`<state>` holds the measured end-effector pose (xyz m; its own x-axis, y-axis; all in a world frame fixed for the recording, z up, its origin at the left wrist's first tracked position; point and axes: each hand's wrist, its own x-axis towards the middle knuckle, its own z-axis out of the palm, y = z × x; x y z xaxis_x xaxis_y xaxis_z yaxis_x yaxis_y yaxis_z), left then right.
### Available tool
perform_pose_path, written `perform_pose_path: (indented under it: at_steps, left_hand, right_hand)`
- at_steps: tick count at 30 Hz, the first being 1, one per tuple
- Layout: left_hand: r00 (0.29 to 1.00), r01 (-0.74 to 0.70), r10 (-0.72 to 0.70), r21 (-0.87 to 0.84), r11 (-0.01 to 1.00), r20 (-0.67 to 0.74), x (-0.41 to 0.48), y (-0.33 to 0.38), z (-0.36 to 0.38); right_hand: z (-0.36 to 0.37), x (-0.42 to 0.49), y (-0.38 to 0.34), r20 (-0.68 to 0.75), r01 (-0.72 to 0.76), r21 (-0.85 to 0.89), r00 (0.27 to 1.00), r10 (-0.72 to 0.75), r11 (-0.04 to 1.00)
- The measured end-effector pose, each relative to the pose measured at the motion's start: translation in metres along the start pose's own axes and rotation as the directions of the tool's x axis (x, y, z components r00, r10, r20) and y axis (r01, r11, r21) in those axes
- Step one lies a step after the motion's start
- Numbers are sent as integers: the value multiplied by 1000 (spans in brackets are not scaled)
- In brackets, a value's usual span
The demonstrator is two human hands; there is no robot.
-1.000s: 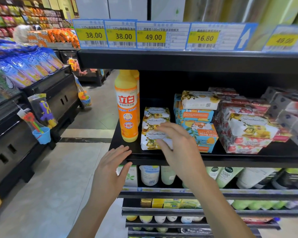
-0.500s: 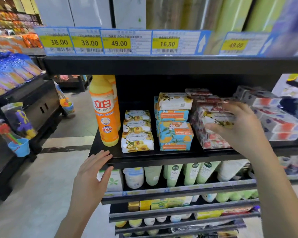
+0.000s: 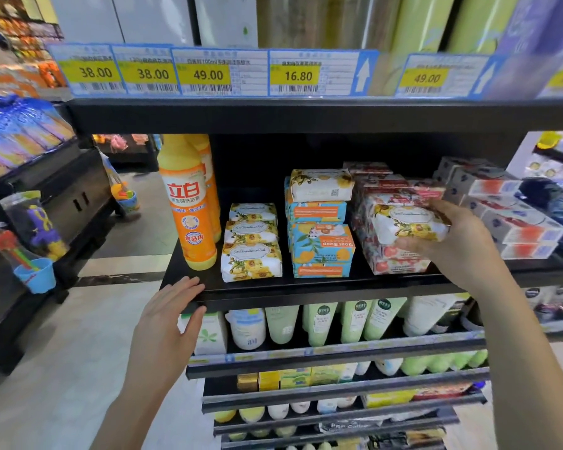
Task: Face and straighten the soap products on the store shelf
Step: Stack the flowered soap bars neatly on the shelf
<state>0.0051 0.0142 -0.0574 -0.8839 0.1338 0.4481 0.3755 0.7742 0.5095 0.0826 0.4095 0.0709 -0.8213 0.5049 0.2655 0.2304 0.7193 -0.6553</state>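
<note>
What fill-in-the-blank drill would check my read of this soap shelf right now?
1. The right hand grips one sunflower soap bar; the left hand holds ____.
2. Beside the orange bottle, ____ sunflower bars are stacked.
3. The Goat Soap box has lettering turned upside ____.
Missing: nothing; three; down.

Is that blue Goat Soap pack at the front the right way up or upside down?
Upside down: on the blue Goat Soap pack, the "Goat Soap" lettering on the front face reads inverted.
</note>
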Motion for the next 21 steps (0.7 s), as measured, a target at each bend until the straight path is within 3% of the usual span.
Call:
perform_pose_path:
  at_steps: [4,8,12,21]
  left_hand:
    - [999,-43,43,23,999,-14,0,15,-5]
    - [990,-142,137,-182,973,-41,7,68,-18]
    - [970,-202,237,-343,917,62,51,131,-23]
    - [938,-61,161,-310,949,308,159,180,7]
  right_hand:
    - [1,0,5,-74,24,40,997,-21,999]
    - [6,-5,8,-151,61,73,987,-49,995]
    - [10,-8,6,-183,79,68,981,-66,995]
    - [18,-17,-3,-154,91,80,985,-78,993]
